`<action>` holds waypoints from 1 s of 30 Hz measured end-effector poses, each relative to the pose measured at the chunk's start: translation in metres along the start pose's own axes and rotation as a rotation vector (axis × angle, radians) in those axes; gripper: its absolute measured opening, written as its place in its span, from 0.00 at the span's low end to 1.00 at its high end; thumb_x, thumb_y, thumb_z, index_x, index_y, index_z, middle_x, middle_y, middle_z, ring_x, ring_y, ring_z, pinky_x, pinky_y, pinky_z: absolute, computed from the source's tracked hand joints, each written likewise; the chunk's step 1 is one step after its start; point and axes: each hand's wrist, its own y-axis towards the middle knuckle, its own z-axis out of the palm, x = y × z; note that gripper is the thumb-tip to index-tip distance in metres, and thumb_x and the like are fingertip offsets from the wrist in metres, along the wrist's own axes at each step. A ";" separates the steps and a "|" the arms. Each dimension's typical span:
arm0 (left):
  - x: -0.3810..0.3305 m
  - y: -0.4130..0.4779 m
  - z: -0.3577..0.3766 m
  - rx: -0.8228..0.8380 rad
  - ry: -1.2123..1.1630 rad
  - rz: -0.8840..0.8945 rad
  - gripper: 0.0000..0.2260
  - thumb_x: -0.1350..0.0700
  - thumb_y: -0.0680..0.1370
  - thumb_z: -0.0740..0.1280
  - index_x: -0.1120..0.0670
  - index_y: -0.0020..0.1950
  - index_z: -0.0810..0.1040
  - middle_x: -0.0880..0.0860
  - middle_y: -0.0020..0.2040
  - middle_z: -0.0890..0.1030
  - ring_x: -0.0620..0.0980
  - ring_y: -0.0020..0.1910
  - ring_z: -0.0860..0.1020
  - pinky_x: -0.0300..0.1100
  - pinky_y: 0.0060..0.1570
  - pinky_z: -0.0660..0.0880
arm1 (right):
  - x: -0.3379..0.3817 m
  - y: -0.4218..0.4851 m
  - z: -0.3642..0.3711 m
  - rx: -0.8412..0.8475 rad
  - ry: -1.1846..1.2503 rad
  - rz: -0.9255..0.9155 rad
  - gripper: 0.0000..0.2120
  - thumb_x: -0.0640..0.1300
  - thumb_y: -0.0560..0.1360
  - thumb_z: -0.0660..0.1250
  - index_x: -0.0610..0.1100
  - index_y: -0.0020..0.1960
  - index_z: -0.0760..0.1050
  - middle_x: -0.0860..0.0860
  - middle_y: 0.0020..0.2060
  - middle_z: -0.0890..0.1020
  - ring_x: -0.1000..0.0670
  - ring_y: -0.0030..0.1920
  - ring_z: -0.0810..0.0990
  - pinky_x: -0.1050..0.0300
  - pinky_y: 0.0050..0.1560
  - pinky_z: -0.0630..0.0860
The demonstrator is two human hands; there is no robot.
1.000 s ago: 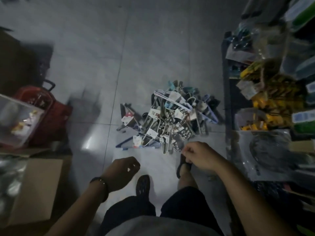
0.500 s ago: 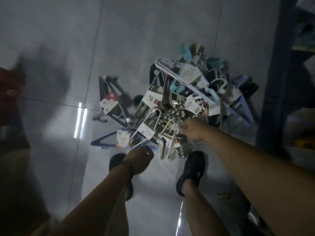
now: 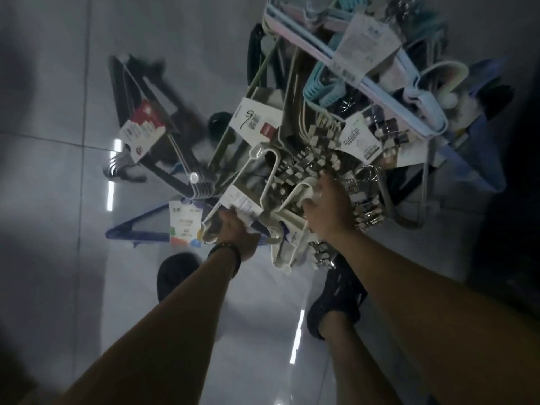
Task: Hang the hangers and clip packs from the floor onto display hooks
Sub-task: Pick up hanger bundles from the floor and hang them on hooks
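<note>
A tangled pile of hanger bundles and clip packs lies on the grey tiled floor. My right hand [image 3: 331, 206] is curled around the hooks of a white hanger bundle [image 3: 277, 182] in the pile's near part. My left hand [image 3: 238, 235] reaches under a paper-labelled white hanger pack [image 3: 244, 204]; its fingers are hidden beneath it. Metal clip packs [image 3: 369, 214] lie just right of my right hand. A dark hanger bundle with a red-and-white label [image 3: 143, 128] sits at the left. A blue bundle [image 3: 137, 229] lies near my left wrist. Pastel hangers [image 3: 380, 92] top the far side.
My two dark shoes [image 3: 178, 276] [image 3: 339, 299] stand just short of the pile. A dark shelf base [image 3: 523, 200] rises along the right edge. Glossy grey floor tiles [image 3: 58, 200] stretch to the left and behind me.
I have bent down much closer to the pile. Both hands moved forward into it: the right onto the white hanger hooks, the left under the labelled pack.
</note>
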 end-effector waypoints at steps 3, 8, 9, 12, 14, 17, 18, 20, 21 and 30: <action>0.008 0.003 0.000 -0.015 -0.003 0.005 0.36 0.64 0.79 0.71 0.54 0.81 0.54 0.58 0.76 0.71 0.60 0.69 0.74 0.40 0.56 0.70 | -0.008 -0.022 -0.014 -0.003 0.079 -0.040 0.21 0.42 0.77 0.74 0.39 0.65 0.70 0.44 0.51 0.81 0.45 0.47 0.82 0.64 0.36 0.70; 0.019 0.011 0.002 0.000 -0.126 0.016 0.26 0.63 0.80 0.71 0.53 0.74 0.64 0.56 0.66 0.77 0.49 0.50 0.75 0.39 0.42 0.73 | -0.005 -0.058 -0.037 0.013 0.269 -0.116 0.15 0.38 0.76 0.74 0.41 0.59 0.74 0.49 0.49 0.84 0.51 0.47 0.83 0.63 0.44 0.79; 0.022 0.011 0.003 -0.007 -0.117 0.038 0.23 0.60 0.80 0.72 0.52 0.71 0.67 0.55 0.64 0.78 0.51 0.52 0.76 0.43 0.47 0.75 | -0.001 -0.060 -0.042 -0.017 0.312 -0.082 0.14 0.37 0.75 0.74 0.42 0.59 0.75 0.49 0.47 0.85 0.49 0.46 0.84 0.58 0.43 0.82; 0.029 0.006 0.000 -0.061 -0.090 0.052 0.15 0.53 0.78 0.74 0.48 0.60 0.72 0.52 0.55 0.81 0.55 0.50 0.79 0.49 0.49 0.79 | 0.011 -0.057 -0.058 -0.102 0.378 0.081 0.10 0.37 0.73 0.73 0.43 0.53 0.78 0.48 0.38 0.84 0.44 0.37 0.84 0.43 0.35 0.83; 0.030 0.003 -0.005 -0.062 -0.084 0.082 0.14 0.53 0.76 0.76 0.49 0.56 0.74 0.51 0.51 0.81 0.55 0.49 0.80 0.48 0.49 0.79 | 0.017 -0.051 -0.072 -0.138 0.353 0.114 0.05 0.39 0.73 0.73 0.45 0.44 0.78 0.49 0.34 0.82 0.45 0.32 0.84 0.48 0.30 0.81; 0.029 0.000 -0.021 0.041 -0.025 0.137 0.10 0.52 0.77 0.74 0.53 0.53 0.77 0.52 0.46 0.80 0.53 0.43 0.78 0.45 0.44 0.76 | 0.016 -0.039 -0.090 -0.126 0.308 0.060 0.08 0.38 0.71 0.75 0.43 0.39 0.77 0.44 0.31 0.80 0.39 0.31 0.83 0.43 0.27 0.81; 0.028 -0.003 -0.031 0.122 -0.129 0.103 0.07 0.52 0.80 0.71 0.55 0.50 0.77 0.54 0.42 0.77 0.52 0.38 0.75 0.43 0.38 0.71 | 0.013 -0.035 -0.097 -0.101 0.300 0.047 0.07 0.39 0.69 0.76 0.43 0.40 0.77 0.42 0.33 0.80 0.36 0.33 0.83 0.39 0.29 0.81; 0.022 -0.008 -0.053 0.358 -0.481 -0.094 0.15 0.50 0.86 0.60 0.56 0.43 0.75 0.56 0.35 0.72 0.50 0.29 0.66 0.39 0.32 0.62 | 0.006 -0.026 -0.110 -0.050 0.314 0.041 0.04 0.40 0.67 0.73 0.43 0.40 0.78 0.41 0.33 0.80 0.36 0.32 0.81 0.38 0.31 0.81; 0.022 -0.010 -0.063 0.496 -0.616 -0.156 0.19 0.48 0.86 0.56 0.56 0.40 0.74 0.55 0.32 0.70 0.48 0.27 0.63 0.38 0.30 0.61 | 0.004 -0.023 -0.117 -0.019 0.367 0.048 0.03 0.37 0.68 0.71 0.42 0.40 0.78 0.41 0.31 0.78 0.39 0.28 0.79 0.41 0.29 0.80; 0.033 0.003 -0.059 -0.010 -0.766 -0.254 0.08 0.57 0.85 0.63 0.55 0.47 0.78 0.66 0.48 0.83 0.54 0.35 0.78 0.45 0.37 0.74 | 0.017 -0.011 -0.112 0.176 0.822 0.222 0.07 0.25 0.73 0.60 0.35 0.43 0.72 0.43 0.26 0.64 0.49 0.26 0.63 0.57 0.30 0.67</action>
